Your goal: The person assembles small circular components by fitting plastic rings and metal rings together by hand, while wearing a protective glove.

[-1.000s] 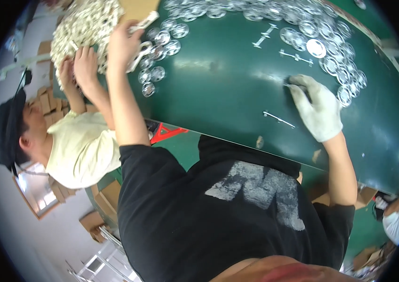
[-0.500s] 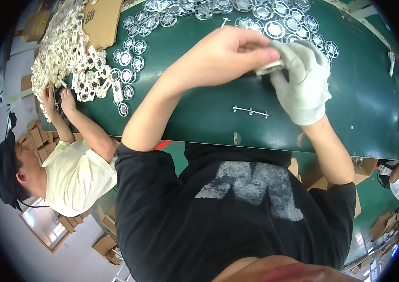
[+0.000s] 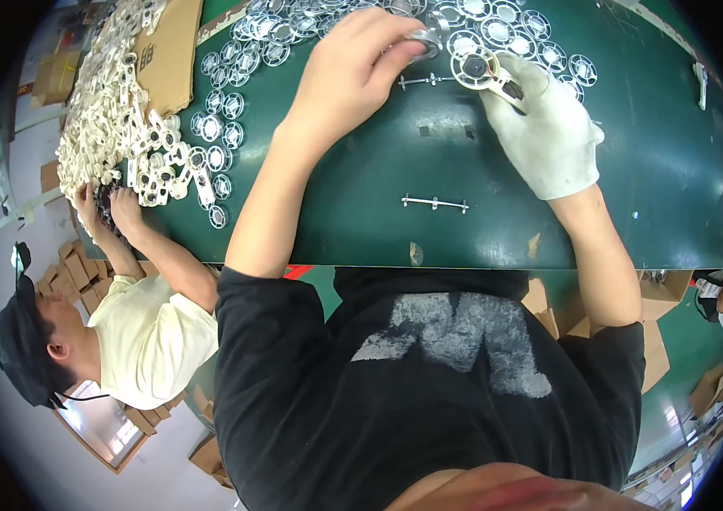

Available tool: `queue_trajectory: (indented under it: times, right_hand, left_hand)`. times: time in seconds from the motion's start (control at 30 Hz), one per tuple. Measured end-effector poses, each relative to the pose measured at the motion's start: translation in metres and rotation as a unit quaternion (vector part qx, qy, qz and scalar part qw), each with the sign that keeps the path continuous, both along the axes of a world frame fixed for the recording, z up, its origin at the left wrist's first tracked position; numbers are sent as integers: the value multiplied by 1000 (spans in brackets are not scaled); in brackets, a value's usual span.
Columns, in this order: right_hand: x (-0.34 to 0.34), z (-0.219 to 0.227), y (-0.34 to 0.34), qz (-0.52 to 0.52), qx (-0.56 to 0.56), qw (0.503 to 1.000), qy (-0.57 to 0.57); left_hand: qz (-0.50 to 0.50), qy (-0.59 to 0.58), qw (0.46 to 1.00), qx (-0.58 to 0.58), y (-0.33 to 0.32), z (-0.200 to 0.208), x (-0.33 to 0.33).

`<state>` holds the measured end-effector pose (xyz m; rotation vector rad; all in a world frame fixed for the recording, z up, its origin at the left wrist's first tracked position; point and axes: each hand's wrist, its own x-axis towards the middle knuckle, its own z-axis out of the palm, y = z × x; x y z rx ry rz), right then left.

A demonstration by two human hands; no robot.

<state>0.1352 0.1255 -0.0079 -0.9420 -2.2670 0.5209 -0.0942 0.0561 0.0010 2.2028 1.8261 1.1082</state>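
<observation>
White plastic ring-ended part [image 3: 492, 79] held in your white-gloved right hand [image 3: 542, 128], over the far middle of the dark green tabletop [image 3: 361, 192], clear plastic disc [image 3: 432, 40] pinched in your bare left hand [image 3: 360, 66], to its left.

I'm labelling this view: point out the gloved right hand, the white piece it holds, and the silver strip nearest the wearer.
Gloved right hand [image 3: 543, 128]: head view, back of the glove.
White piece [image 3: 497, 83]: head view, its arm.
Silver strip [image 3: 435, 203]: head view, mid-length.
</observation>
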Motion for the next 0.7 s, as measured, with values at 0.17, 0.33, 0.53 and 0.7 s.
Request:
queue_trajectory:
  times: [0.17,0.33,0.53,0.7]
  right_hand:
    - [1,6,-9,58,-10,997,-50]
    - [0,9,-18,92,-48,988,-118]
    - [0,5,-17,110,-78,985,-109]
    - [-1,7,-17,107,-84,984,-113]
  left_hand:
    - [-86,-70,994,-9,-21,16,29]
    - [1,-93,995,-39,-32,-5,45]
    - [-35,-114,989,-91,-40,-4,36]
    - [-34,-73,993,-88,-41,-12,35]
